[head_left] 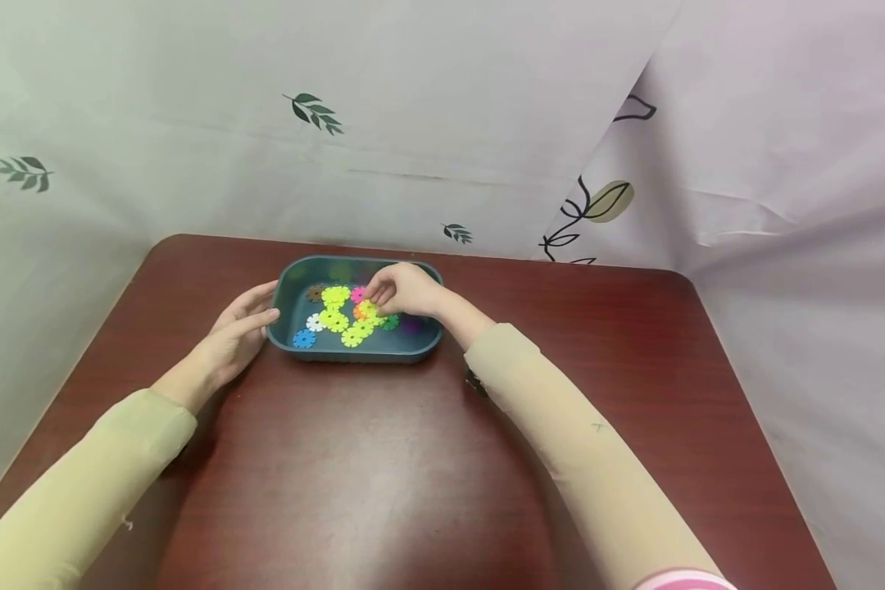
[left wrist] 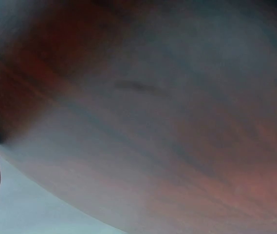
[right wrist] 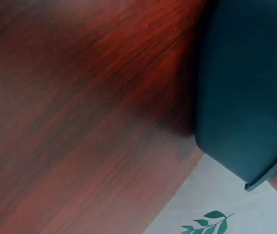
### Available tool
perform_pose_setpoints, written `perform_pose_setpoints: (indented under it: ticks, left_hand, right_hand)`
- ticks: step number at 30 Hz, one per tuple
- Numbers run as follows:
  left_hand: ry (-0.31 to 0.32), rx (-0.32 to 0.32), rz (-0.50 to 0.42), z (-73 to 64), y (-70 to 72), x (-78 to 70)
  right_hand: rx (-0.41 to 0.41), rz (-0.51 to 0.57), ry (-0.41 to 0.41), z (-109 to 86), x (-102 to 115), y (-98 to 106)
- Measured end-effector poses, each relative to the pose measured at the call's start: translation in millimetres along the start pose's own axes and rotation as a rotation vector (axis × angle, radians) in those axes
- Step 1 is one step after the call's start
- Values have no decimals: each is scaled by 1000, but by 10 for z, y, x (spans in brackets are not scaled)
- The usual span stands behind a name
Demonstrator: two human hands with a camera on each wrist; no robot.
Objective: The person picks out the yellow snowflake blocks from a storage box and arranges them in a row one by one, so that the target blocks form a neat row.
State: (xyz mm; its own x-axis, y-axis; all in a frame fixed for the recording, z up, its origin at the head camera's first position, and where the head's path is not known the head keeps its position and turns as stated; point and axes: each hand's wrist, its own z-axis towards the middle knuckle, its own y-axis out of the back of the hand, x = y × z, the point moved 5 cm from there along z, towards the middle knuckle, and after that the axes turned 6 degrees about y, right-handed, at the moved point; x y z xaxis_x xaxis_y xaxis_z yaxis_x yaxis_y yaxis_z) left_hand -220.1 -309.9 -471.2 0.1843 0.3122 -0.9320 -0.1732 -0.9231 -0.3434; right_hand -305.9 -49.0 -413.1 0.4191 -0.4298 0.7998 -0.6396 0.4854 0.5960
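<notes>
In the head view, a dark teal plastic tray (head_left: 357, 357) holds several flat notched snowflake discs: yellow-green, blue (head_left: 304, 338), white (head_left: 315, 322), brown (head_left: 315, 292), pink (head_left: 357, 293), orange and green. My right hand (head_left: 407, 288) reaches over the tray's right part, with thumb and forefinger pinching a yellow-green snowflake disc (head_left: 369, 310) among the others. At the tray's left end my left hand (head_left: 238, 334) touches the rim, its thumb and fingers extended. The tray's outer wall (right wrist: 245, 87) fills the right side of the right wrist view.
The tray stands on a reddish-brown wooden table (head_left: 354, 459), near its far edge. Behind and beside the table hangs a pale sheet (head_left: 442, 106) with printed leaves. The left wrist view is blurred and shows mostly the table surface (left wrist: 216, 146).
</notes>
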Motion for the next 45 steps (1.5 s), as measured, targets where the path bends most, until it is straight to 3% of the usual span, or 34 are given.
perform_pose_setpoints:
  ticks: [13, 24, 37, 45]
  left_hand:
    - [26, -21, -6, -11, -1, -21]
    - [31, -17, -6, 3, -14, -16]
    - [29, -26, -6, -22, -3, 2]
    - [13, -10, 8, -29, 11, 2]
  right_hand:
    - [88, -150, -42, 92, -78, -101]
    - [74, -201, -40, 122, -105, -155]
    - [3, -181, -70, 108, -110, -143]
    - [4, -154, -33, 103, -73, -118]
